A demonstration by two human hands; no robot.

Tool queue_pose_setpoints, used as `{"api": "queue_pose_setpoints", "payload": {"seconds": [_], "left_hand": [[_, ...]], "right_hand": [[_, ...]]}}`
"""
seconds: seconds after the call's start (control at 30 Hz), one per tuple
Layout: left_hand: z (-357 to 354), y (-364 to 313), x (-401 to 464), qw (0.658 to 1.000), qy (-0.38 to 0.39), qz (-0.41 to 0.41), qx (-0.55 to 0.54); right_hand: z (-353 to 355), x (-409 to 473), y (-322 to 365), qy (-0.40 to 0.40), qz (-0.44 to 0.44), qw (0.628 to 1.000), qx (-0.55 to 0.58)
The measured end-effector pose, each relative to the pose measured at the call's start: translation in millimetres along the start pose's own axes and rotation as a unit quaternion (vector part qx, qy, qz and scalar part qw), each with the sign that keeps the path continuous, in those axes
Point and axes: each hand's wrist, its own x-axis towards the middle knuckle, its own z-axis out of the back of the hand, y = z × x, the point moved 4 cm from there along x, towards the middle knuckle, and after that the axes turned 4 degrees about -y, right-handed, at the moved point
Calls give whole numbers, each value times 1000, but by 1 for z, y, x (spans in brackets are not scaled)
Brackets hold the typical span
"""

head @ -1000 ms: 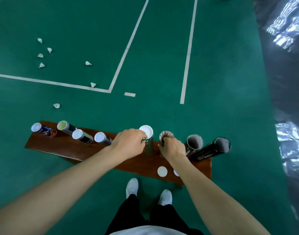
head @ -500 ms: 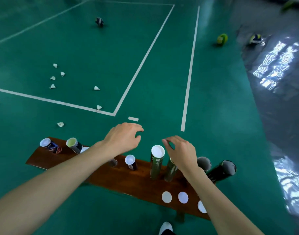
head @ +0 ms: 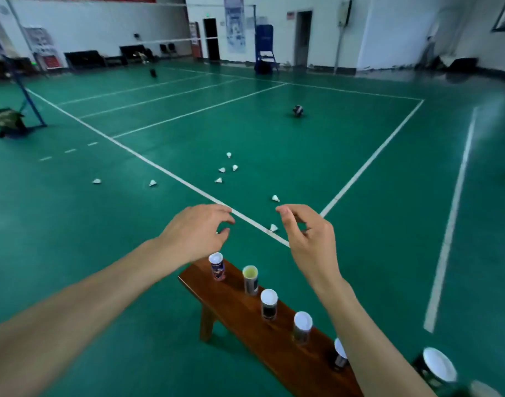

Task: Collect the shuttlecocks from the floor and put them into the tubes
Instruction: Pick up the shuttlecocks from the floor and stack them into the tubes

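Several white shuttlecocks lie on the green court floor: one (head: pixel 273 227) on the white line just beyond my hands, another (head: pixel 275 198) behind it, a loose group (head: pixel 222 169) farther out and two (head: pixel 152 183) to the left. Several capped tubes (head: pixel 269 304) stand in a row on a wooden bench (head: pixel 245 333) below my arms. My left hand (head: pixel 194 233) and my right hand (head: pixel 308 239) hover above the bench's far end with loosely curled fingers, holding nothing.
A dark ball (head: pixel 297 110) rests farther out on the court. A net post with a bag (head: pixel 7 121) at its base stands at the left. A blue umpire chair (head: pixel 264 50) and doorways line the back wall.
Both hands left the tubes and rose clear of the bench. My view swung up and left, so the hall and more shuttlecocks now show.
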Motion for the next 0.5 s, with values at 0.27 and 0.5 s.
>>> {"api": "queue_pose_setpoints", "payload": {"seconds": [0.27, 0.5], "left_hand": [[60, 181, -48, 993, -4, 102, 61], [57, 307, -30, 983, -35, 177, 27]], "right_hand": [[-194, 18, 51, 116, -105, 975, 156], [-323, 46, 57, 163, -119, 964, 172]]}}
